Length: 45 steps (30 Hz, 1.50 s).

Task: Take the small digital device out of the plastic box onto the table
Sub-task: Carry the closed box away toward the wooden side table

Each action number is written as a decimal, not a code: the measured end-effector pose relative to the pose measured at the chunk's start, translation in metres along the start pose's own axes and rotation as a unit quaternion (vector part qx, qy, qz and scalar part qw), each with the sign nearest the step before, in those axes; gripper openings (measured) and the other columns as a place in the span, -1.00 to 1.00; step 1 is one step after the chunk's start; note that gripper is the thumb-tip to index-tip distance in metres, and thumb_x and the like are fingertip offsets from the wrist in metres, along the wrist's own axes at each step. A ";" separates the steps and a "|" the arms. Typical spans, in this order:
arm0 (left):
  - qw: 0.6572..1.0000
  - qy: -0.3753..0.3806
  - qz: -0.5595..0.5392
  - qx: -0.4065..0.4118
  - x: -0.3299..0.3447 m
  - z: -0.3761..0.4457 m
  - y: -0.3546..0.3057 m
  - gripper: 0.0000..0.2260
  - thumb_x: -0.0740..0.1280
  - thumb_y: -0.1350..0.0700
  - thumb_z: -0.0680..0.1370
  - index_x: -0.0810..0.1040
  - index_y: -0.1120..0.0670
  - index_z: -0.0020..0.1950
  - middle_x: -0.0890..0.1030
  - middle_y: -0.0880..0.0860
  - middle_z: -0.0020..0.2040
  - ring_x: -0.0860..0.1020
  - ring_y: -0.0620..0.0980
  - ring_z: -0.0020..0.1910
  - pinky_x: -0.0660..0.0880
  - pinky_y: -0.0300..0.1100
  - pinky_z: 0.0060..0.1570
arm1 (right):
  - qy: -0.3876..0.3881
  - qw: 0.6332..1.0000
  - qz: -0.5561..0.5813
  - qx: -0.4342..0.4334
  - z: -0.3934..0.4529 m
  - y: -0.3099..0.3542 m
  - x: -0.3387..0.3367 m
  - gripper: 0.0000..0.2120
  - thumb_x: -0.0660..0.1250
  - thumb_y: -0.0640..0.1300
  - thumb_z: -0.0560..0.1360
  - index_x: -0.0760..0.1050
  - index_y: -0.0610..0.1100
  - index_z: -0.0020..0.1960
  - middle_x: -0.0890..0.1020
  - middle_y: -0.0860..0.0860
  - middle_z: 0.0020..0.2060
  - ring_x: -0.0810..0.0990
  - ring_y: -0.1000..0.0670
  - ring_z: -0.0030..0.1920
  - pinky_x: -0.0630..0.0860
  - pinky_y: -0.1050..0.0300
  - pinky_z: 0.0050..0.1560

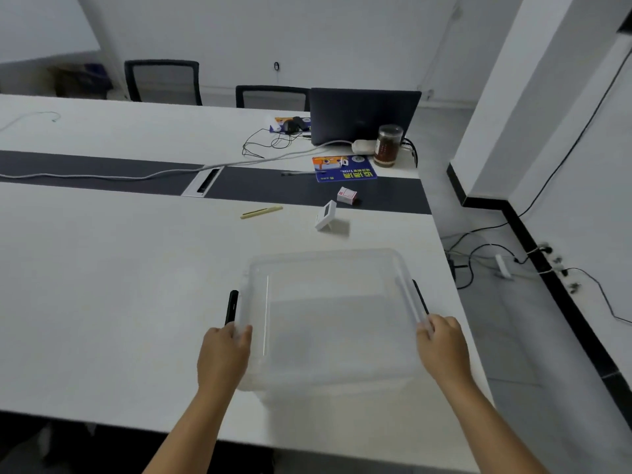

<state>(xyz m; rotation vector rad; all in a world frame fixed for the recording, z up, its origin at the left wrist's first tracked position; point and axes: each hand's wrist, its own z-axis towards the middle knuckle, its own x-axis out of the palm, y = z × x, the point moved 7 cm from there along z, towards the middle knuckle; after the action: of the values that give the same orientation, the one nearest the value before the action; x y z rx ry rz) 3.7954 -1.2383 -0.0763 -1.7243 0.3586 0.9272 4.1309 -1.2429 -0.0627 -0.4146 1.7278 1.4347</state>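
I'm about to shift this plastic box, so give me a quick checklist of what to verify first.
1. Left hand grips the plastic box wall: ok.
2. Right hand grips the opposite wall: ok.
3. Box has nothing in it: ok, it looks that way.
4. Small digital device out, standing on the table: ok.
5. Device apart from box: ok.
6. Black side latches secured: cannot tell.

We are finding the plastic box (328,316) sitting on the desk (102,285) near its front edge; the small digital device (326,215) is standing behind it, apart, with the laptop (362,114) farther back.
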 end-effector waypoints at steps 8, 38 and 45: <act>1.000 0.016 -0.008 0.012 0.001 0.005 0.000 -0.58 0.22 0.15 0.51 0.13 0.12 -0.50 0.22 0.04 -0.47 0.21 -0.02 -0.50 0.10 -0.17 -0.49 | 0.009 1.000 -0.010 0.020 0.000 0.001 0.001 -0.88 0.18 -0.25 0.51 0.42 -0.27 -0.17 0.35 -0.14 -0.17 0.29 -0.09 -0.32 0.20 0.13 -0.26; 0.996 0.024 -0.088 -0.013 -0.009 0.009 0.006 -0.84 0.33 0.13 0.45 0.39 0.16 -0.08 0.50 0.14 -0.22 0.44 0.16 -0.21 0.30 -0.11 -0.24 | 0.010 0.983 0.083 0.163 -0.028 -0.002 0.011 -0.59 0.38 -0.11 0.40 0.34 -0.32 0.11 0.47 -0.11 -0.19 0.44 -0.14 -0.19 0.31 0.08 -0.28; 0.997 0.004 -0.081 0.004 -0.012 0.008 0.005 -0.86 0.32 0.16 0.44 0.40 0.19 -0.15 0.45 0.04 -0.35 0.44 0.13 -0.30 0.28 -0.19 -0.42 | -0.009 0.995 -0.041 0.095 -0.027 0.000 0.010 -0.59 0.34 -0.01 0.42 0.42 -0.34 0.05 0.61 -0.24 -0.13 0.58 -0.22 -0.11 0.31 0.12 -0.25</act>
<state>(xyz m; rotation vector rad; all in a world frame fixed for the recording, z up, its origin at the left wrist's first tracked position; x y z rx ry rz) 3.7818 -1.2352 -0.0717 -1.7234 0.2228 0.8010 4.1145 -1.2654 -0.0702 -0.3634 1.7926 1.2012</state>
